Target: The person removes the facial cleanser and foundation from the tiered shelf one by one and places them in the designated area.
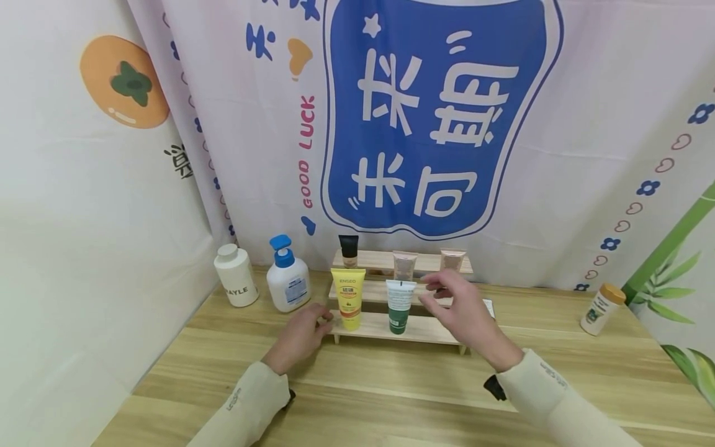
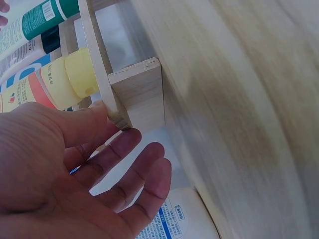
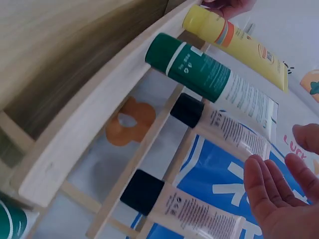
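Observation:
A three-tier wooden rack (image 1: 430, 330) stands at the back of the table. My left hand (image 1: 301, 332) pinches the left end of its lowest tier; the left wrist view shows the thumb above the board and a finger beneath. Close to that hand, a yellow tube (image 1: 349, 301) stands on its cap. Farther right on the same tier is a green-and-white tube (image 1: 399, 307). My right hand (image 1: 460, 310) hovers just right of it, holding nothing, fingers relaxed. Behind are two pinkish tubes with black caps, one nearer (image 3: 219, 127), one farther along (image 3: 194, 211), and a black-topped tube (image 1: 349, 248).
Left of the rack stand a white pump bottle (image 1: 288, 282) with a blue head and a white lidded bottle (image 1: 237, 276). A small bottle (image 1: 602, 308) with a tan cap stands far right. A printed curtain (image 1: 268, 155) hangs right behind the rack.

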`<action>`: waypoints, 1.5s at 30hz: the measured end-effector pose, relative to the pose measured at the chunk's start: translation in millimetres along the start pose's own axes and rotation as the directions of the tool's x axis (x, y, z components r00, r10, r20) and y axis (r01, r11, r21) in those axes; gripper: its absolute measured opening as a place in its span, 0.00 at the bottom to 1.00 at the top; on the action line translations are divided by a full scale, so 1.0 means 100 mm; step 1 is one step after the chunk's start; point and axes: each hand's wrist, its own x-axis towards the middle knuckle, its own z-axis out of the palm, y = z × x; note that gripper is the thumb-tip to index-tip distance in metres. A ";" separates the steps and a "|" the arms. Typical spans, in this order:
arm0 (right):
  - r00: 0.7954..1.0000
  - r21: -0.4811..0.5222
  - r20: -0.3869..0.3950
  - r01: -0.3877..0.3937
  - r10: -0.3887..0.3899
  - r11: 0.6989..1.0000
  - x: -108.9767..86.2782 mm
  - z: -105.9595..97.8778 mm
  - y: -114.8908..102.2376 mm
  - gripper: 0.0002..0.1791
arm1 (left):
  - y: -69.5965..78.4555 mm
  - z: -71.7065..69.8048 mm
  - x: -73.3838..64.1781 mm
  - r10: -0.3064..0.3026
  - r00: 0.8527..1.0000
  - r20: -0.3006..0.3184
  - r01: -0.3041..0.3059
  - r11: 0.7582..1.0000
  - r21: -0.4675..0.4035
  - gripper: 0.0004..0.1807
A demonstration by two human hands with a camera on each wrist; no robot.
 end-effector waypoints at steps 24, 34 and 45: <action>1.000 0.071 -0.005 -0.020 0.021 0.997 0.01 0.42 0.04 0.22 | 0.01 0.00 0.01 -0.001 1.000 0.004 0.001 1.000 -0.013 0.08; 0.998 0.100 -0.018 -0.057 0.059 0.993 -0.01 0.49 0.06 0.20 | 0.00 0.01 0.01 -0.019 1.000 0.019 0.019 1.000 -0.021 0.08; 0.995 0.150 -0.097 0.042 -0.028 0.988 -0.11 0.19 0.04 0.22 | -0.02 0.02 0.01 -0.002 1.000 0.003 0.002 1.000 -0.023 0.08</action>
